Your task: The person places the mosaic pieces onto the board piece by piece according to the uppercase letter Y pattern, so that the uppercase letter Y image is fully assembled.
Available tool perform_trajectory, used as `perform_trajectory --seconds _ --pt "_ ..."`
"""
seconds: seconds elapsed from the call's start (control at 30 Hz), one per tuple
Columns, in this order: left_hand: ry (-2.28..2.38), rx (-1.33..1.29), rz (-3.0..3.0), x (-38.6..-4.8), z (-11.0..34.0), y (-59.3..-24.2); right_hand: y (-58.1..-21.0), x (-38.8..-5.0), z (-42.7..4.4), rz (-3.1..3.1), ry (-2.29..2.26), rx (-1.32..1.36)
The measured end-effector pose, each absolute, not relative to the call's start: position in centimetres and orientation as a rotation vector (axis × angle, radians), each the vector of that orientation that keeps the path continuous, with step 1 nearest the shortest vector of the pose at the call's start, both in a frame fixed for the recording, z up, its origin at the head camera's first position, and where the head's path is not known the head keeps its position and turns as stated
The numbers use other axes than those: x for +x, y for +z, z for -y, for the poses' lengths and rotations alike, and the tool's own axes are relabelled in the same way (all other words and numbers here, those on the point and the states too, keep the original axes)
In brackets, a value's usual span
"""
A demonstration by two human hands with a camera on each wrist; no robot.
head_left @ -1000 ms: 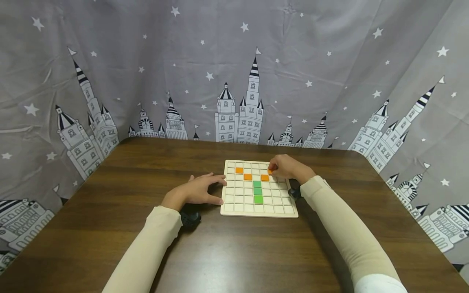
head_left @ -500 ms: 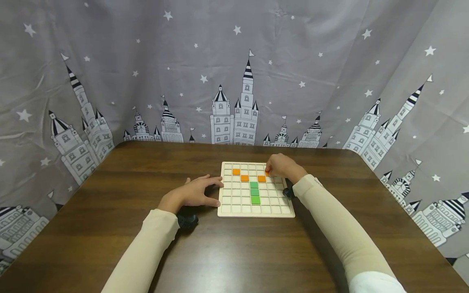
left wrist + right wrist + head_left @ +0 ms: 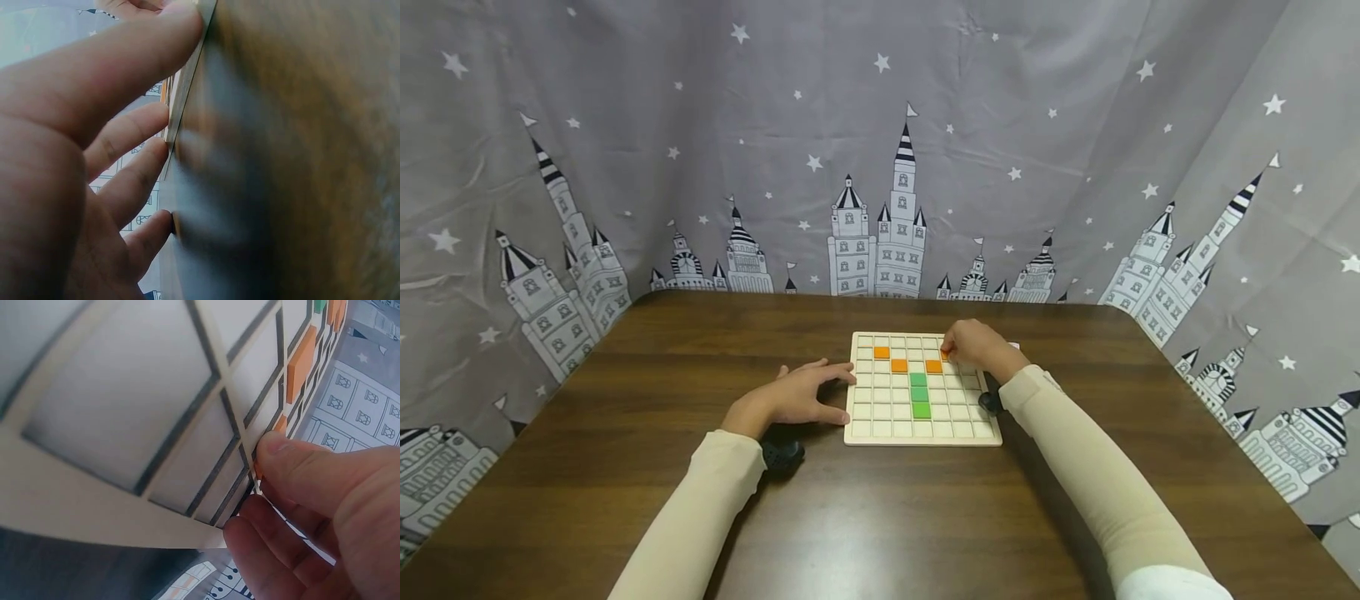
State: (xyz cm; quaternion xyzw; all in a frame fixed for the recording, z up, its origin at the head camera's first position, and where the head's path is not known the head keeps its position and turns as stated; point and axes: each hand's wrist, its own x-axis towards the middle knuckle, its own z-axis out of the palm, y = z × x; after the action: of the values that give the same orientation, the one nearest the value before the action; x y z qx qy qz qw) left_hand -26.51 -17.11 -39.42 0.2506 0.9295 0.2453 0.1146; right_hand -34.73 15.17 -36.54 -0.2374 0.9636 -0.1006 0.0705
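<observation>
A pale wooden grid board (image 3: 881, 428) lies flat on the table. Three green tiles (image 3: 920, 394) form a column near its middle, and orange tiles (image 3: 898, 366) branch up from it on both sides. At the upper right of the grid, my right hand (image 3: 976, 343) pinches an orange square tile (image 3: 280, 426) between thumb and fingers, low against a cell; whether it is fully seated I cannot tell. My left hand (image 3: 793, 392) has its fingers spread, with fingertips and thumb touching the board's left edge (image 3: 187, 75).
Brown wooden table (image 3: 865, 517) surrounds the board. Behind the right hand shows a small pale pink edge of something (image 3: 1015, 345), mostly hidden. A grey curtain (image 3: 760, 100) printed with castles and stars hangs along the table's far side.
The head view has shifted a little, moving everything slightly left in the picture. The right hand stays at the same cell with the orange tile. The left hand keeps its place at the board's edge.
</observation>
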Motion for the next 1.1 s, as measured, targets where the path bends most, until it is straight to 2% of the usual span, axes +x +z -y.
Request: perform_trajectory --seconds 0.2,0.77,1.1 --pt "0.714 0.715 -2.729 -26.3 17.3 -39.7 -36.6 -34.6 -14.9 -2.913 -0.278 -0.761" --pt "0.692 0.666 -2.742 -25.7 17.3 -39.7 -37.0 -34.6 -14.0 -2.946 -0.272 -0.683" --pt "0.639 0.665 -2.722 -25.2 16.8 -40.9 -39.0 -32.7 -14.6 -3.008 -0.242 -0.784"
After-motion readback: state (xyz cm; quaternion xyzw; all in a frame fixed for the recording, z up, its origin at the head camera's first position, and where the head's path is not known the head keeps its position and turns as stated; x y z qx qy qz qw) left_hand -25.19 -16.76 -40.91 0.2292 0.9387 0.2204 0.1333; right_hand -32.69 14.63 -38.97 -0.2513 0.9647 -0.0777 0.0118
